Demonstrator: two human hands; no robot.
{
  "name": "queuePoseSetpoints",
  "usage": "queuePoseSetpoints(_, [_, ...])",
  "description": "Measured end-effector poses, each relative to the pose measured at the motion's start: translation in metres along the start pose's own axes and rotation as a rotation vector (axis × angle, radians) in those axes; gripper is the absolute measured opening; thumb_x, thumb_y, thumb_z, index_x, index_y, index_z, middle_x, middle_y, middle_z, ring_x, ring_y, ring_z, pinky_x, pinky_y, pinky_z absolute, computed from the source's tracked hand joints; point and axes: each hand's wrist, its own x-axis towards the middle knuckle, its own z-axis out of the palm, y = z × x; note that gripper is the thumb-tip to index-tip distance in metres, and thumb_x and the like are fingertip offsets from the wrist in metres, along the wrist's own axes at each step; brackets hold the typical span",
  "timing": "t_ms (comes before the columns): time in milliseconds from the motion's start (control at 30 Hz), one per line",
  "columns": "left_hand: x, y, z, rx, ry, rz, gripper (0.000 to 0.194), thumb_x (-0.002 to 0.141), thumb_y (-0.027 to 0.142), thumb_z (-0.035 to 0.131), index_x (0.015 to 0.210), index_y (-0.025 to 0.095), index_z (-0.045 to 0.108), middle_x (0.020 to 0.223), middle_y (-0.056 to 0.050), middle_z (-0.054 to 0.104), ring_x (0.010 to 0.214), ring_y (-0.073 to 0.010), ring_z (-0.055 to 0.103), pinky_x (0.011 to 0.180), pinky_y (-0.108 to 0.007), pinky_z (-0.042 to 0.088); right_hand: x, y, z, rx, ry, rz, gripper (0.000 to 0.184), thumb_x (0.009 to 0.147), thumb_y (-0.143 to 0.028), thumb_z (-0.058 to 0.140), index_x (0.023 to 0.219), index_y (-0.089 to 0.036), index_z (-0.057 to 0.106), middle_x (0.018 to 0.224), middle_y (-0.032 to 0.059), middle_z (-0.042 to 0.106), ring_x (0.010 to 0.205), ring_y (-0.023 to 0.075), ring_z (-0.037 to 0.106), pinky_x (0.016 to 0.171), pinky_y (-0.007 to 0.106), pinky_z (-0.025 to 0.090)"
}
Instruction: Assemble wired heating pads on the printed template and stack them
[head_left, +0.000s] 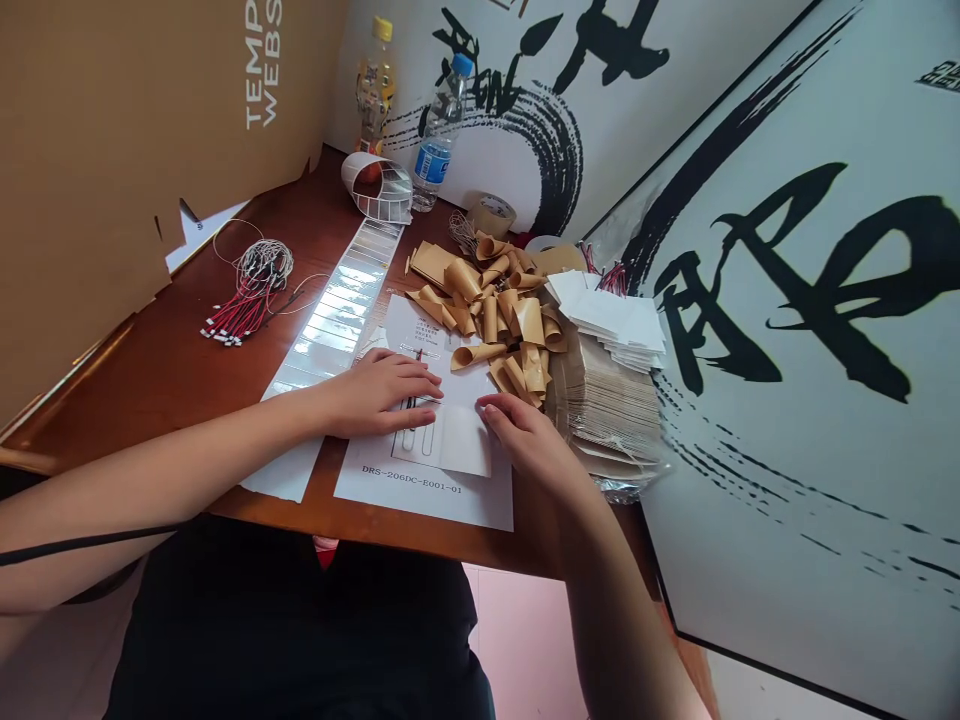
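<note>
A small white paper card (466, 442) lies on a printed sheet (472, 505) marked "DRS-206DC-E001-01", close to the table's front edge. My left hand (382, 392) rests palm down over the card's left side, its fingers stretched out and hiding part of the print. At the card's upper right corner, my right hand (529, 430) pinches the paper between thumb and forefinger. Line drawings show on the sheet under and beside the left fingers.
Rolled brown paper pieces (491, 300) lie behind the sheet. Stacked brown cards (611, 405) and white slips (607, 315) stand at right. A label strip (330, 310), wire bundle (262, 270), tape roll (491, 214), blue-capped bottle (439, 140) and yellow-capped bottle (375, 85) surround them.
</note>
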Motion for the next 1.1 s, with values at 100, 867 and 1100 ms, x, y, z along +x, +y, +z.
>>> queuePoseSetpoints(100, [0.000,0.001,0.000,-0.005,0.002,-0.004,0.049,0.106,0.056,0.043,0.138,0.026,0.062,0.152,-0.005,0.061,0.146,-0.0268,0.047,0.119,-0.046,0.021,0.005,-0.001,0.000,0.000,-0.033,-0.014,0.032,0.089,-0.046,0.054,0.092,-0.021,0.073,0.095,0.0069,0.076,0.093,0.0249,0.066,0.085,0.037,0.049])
queuePoseSetpoints(867, [0.000,-0.021,-0.016,-0.057,0.125,0.049,0.042,0.087,0.035,0.074,0.128,0.023,0.070,0.148,-0.013,0.060,0.137,-0.0307,0.057,0.118,-0.049,0.040,-0.055,-0.008,0.068,0.012,0.312,-0.545,0.039,0.093,-0.034,0.074,0.130,-0.025,0.065,0.130,0.0133,0.068,0.120,0.0272,0.068,0.100,0.045,0.059])
queuePoseSetpoints(1100, [-0.001,-0.017,-0.015,-0.064,0.024,-0.017,0.050,0.084,0.036,0.076,0.132,0.026,0.067,0.153,-0.011,0.057,0.145,-0.0330,0.048,0.122,-0.055,0.025,-0.057,-0.009,0.078,-0.055,0.408,-0.634,0.030,0.097,-0.018,0.065,0.126,-0.027,0.070,0.118,0.0101,0.074,0.107,0.0239,0.072,0.092,0.040,0.063])
